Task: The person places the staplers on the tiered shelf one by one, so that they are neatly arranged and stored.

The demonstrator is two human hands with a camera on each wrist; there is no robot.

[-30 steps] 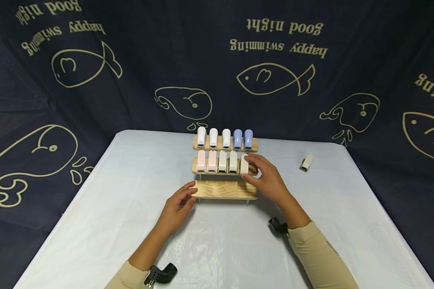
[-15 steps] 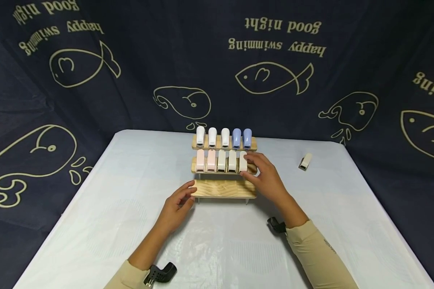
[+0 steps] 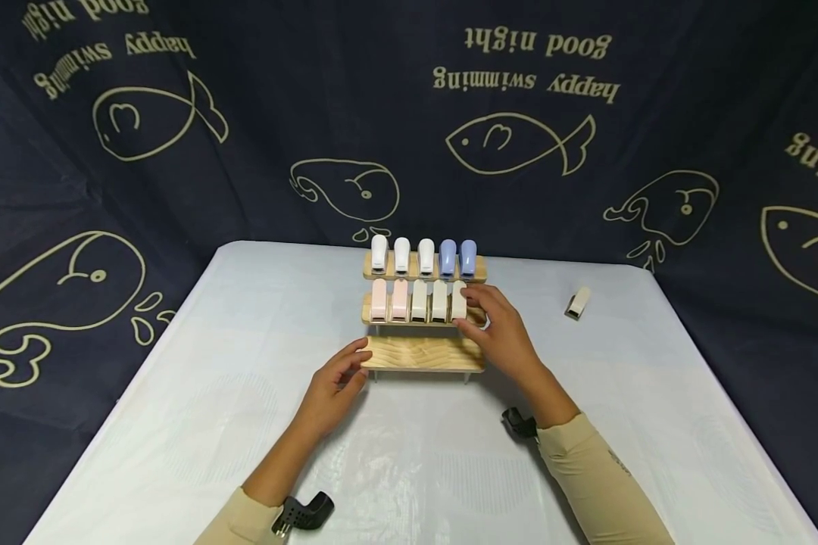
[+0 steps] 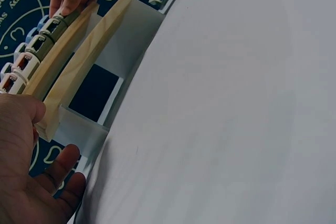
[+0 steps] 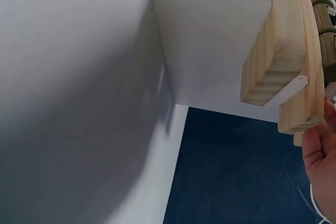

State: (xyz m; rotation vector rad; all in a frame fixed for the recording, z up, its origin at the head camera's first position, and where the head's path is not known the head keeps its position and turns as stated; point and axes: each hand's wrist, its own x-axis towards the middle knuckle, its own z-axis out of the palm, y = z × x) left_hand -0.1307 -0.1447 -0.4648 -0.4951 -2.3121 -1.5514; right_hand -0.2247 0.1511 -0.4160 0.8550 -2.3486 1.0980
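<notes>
A three-step wooden display stand with a bare front shelf [image 3: 423,353] stands mid-table. Along its middle shelf [image 3: 366,312] runs a row of small staplers, pink at the left and off-white at the right. My right hand [image 3: 507,341] pinches the off-white stapler [image 3: 458,300] at the right end of this row, thumb at its near end and fingers at its far end. The left hand [image 3: 330,390] has its fingertips at the left end of the front shelf; in the left wrist view its thumb lies by the shelf corner and its other fingers are spread loosely.
White staplers [image 3: 402,256] and blue staplers [image 3: 448,258] line the back shelf [image 3: 480,270]. A lone off-white stapler [image 3: 578,302] lies on the white-covered table [image 3: 232,333] to the right. Dark printed cloth [image 3: 266,113] hangs behind and beside the table.
The right hand has nudged the end stapler slightly away and to the left, bringing it into line with its row. The left hand has stayed put.
</notes>
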